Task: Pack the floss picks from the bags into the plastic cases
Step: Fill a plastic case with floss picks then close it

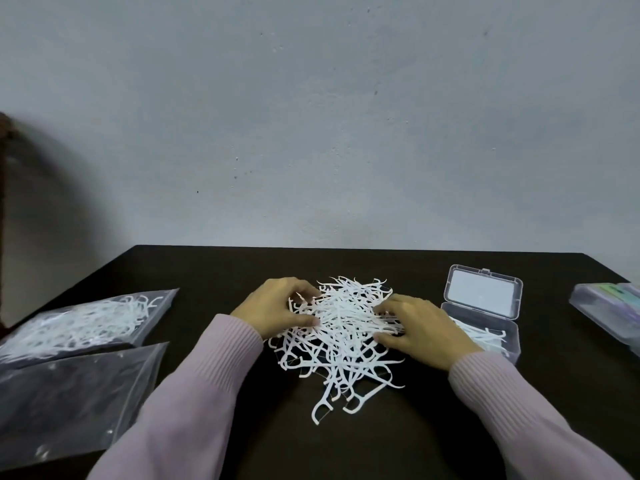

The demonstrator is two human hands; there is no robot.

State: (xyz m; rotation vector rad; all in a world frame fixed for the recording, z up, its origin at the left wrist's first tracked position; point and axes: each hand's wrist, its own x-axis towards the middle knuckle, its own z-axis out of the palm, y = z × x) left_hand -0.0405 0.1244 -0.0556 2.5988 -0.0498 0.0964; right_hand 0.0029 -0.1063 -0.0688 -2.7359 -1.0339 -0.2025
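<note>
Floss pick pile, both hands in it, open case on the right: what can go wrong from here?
1. The picks in the pile are tangled, so the left hand or right hand may lift a clump, not a neat bundle.
2. Loose picks near the table's front edge could get swept off.
3. The right sleeve lies close to the open case and might knock it.

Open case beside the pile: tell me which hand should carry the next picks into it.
Right. The right hand rests on the pile of floss picks directly beside the open case; the left hand is on the pile's far side.
</note>
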